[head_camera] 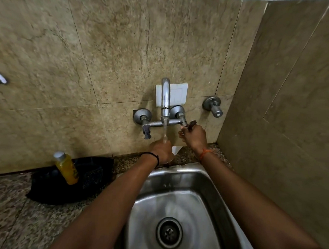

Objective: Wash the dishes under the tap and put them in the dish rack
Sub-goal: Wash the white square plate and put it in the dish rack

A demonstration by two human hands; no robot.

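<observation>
A thin stream of water (165,131) is seen falling from the spout of the wall-mounted tap (165,95), a dull chrome mixer with a tall curved neck and a horizontal bar joining two valves. The stream lands on the back of the left hand (161,151), which is held directly under the spout, above the rear rim of the sink. The fingers of this hand are turned away from the camera; whether anything is held in them cannot be told. A dark band is worn on the left wrist.

The right tap handle (191,123), a worn metal lever at the right end of the mixer bar, is gripped by the right hand (194,136), whose fingers are curled round it. An orange thread is tied on the right wrist. The left tap handle (146,132) hangs untouched at the other end of the bar.

Below the hands, a stainless-steel sink (176,177) is set into a speckled granite counter (9,212); its basin is wet and streaked, and a round drain (168,233) sits in its middle. No dish can be made out in the basin.

On the counter to the left of the sink, a dark cloth (91,177) is bunched against the wall, and a bottle of yellow liquid (66,167) with a grey cap stands tilted on it. Beige stone tiles cover the wall, where a white switch plate (177,94) is fixed behind the spout and a separate wall valve (212,105) is mounted to its right.
</observation>
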